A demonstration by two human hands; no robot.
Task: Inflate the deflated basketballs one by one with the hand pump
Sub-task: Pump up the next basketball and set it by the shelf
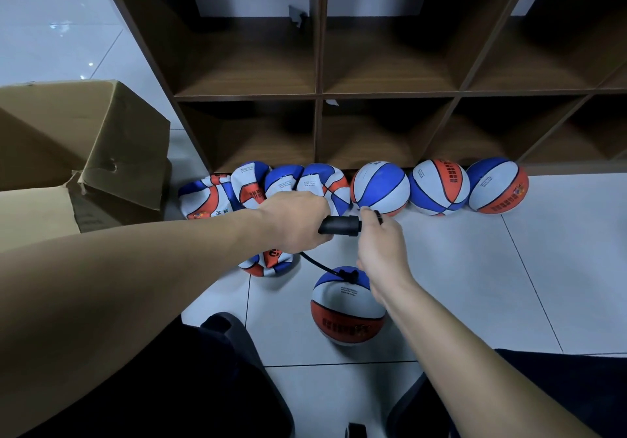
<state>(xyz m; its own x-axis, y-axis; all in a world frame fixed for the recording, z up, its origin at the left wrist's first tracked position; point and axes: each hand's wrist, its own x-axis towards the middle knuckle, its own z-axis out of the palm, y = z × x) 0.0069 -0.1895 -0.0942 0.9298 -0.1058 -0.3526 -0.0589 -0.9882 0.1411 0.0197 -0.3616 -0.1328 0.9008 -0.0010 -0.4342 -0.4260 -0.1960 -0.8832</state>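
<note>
My left hand (294, 220) grips the black body of the hand pump (340, 225). Just right of it, my right hand (381, 249) holds the pump's handle, pushed in close to the body. A thin black hose (317, 264) runs from the pump down to the valve of a round red, white and blue basketball (347, 305) on the floor between my knees. A flat basketball (268, 263) lies under my left hand. Several more flat balls (251, 185) lean against the shelf base, and three round balls (380, 188) stand to their right.
A brown wooden cubby shelf (319, 95) fills the back. An open cardboard box (84, 152) stands at the left. White floor tiles (492, 285) spread to the right. My dark-trousered legs (210, 386) frame the lower edge.
</note>
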